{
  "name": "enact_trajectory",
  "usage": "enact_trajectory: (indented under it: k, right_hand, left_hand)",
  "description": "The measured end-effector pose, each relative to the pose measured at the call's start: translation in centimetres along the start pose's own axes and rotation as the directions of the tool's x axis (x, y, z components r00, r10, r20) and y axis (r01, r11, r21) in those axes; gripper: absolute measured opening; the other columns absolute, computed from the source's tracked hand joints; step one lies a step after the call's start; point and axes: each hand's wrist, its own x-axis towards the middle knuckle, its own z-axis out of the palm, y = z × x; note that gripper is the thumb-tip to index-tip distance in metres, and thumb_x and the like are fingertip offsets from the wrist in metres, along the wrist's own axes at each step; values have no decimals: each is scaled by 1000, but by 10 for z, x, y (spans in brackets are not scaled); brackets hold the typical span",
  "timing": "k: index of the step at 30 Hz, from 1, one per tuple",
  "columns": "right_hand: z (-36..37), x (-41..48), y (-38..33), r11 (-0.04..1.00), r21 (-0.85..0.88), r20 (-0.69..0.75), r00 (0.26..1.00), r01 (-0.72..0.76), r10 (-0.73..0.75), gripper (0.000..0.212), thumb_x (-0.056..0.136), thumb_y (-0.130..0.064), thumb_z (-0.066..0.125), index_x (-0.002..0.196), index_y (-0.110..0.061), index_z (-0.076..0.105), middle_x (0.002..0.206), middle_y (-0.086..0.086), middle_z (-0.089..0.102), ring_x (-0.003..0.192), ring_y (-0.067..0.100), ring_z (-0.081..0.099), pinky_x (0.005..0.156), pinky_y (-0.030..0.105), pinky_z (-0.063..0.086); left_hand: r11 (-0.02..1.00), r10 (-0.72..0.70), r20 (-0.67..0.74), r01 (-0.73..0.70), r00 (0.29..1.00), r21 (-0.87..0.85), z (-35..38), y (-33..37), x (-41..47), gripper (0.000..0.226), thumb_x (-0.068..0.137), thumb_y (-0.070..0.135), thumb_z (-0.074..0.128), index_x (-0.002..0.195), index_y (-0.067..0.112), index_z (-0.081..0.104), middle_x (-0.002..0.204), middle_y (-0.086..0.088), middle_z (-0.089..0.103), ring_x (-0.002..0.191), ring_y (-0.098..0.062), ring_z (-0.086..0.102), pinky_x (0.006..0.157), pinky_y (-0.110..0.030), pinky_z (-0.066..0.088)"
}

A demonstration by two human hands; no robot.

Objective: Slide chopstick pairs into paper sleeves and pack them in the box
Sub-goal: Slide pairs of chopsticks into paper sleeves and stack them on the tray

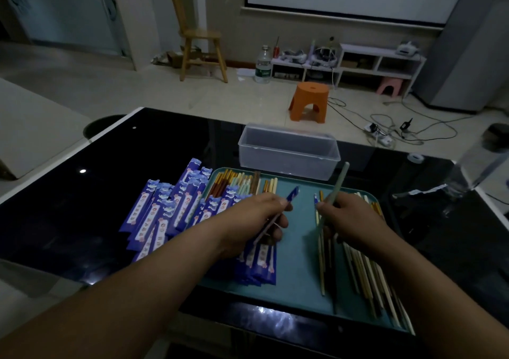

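Pinching a blue paper sleeve between thumb and curled fingers of the left hand, mouth aimed right, above the teal tray. Gripping a pale green chopstick in the right hand, fingers curled round its lower part, tip raised toward the clear box at the far side of the desk. Cannot tell whether one stick or a pair. Not yet inserted: sleeve mouth and stick near but apart. Likely troubles: jamming the tip against a flattened mouth and crumpling or tearing the paper; sleeving a single or mismatched stick in the dim light; sweeping loose sleeves or loose chopsticks aside with a forearm.
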Motion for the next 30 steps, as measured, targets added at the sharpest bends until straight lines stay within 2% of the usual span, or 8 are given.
enact_trajectory:
  k: [2, 5, 11, 18, 25, 30]
  right_hand:
    - [-1, -1, -3, 987, 158, 1, 1000, 16, -17, 20, 105, -26, 59, 94, -11, 67, 79, 13, 70, 63, 21, 71, 51, 26, 50]
    - [-4, 0, -8, 944, 325, -28, 998, 54, -47, 18, 106, -27, 56, 101, -12, 65, 85, 13, 69, 72, 25, 74, 57, 32, 53]
    - [-16, 3, -16, 766, 639, -68, 997, 63, -25, 17, 107, -25, 55, 102, -10, 61, 87, 14, 64, 71, 24, 69, 57, 31, 51]
    - [-21, 1, -15, 675, 737, -53, 999, 46, -10, 20, 107, -26, 53, 106, -8, 61, 87, 11, 62, 68, 20, 67, 55, 27, 52]
    - [-8, 5, -11, 741, 671, -29, 999, 32, -17, 19, 106, -29, 56, 101, -12, 62, 86, 12, 64, 73, 23, 68, 59, 32, 51]
    - [-5, 4, -10, 753, 658, 15, 1000, 10, -26, 19, 105, -28, 58, 102, -10, 64, 85, 12, 64, 74, 24, 67, 60, 31, 50]
  left_hand:
    - [999, -32, 51, 34, 998, -41, -1, -3, -1, 25, 110, 24, 48, 121, 6, 62, 92, -6, 66, 72, -17, 64, 68, -33, 52]
    - [994, -58, 99, 67, 993, -82, -3, -7, -3, 23, 109, 20, 48, 119, 5, 63, 96, -8, 69, 78, -19, 66, 72, -34, 52]
    - [984, -90, 143, 111, 986, -141, -2, -3, -6, 39, 110, 20, 34, 123, 1, 65, 81, -13, 64, 62, -20, 53, 58, -29, 46]
    - [990, -97, 201, 115, 975, -80, 1, -1, -8, 40, 111, 28, 35, 118, 6, 68, 73, -8, 54, 57, -18, 44, 58, -31, 38]
    - [992, -95, 231, 111, 968, -57, 1, 1, -11, 38, 111, 29, 36, 118, 6, 66, 74, -7, 53, 58, -17, 44, 58, -31, 37]
    - [997, -71, 240, 74, 968, -6, -3, 0, -12, 32, 110, 28, 45, 121, 6, 65, 76, -7, 56, 60, -17, 47, 59, -32, 40]
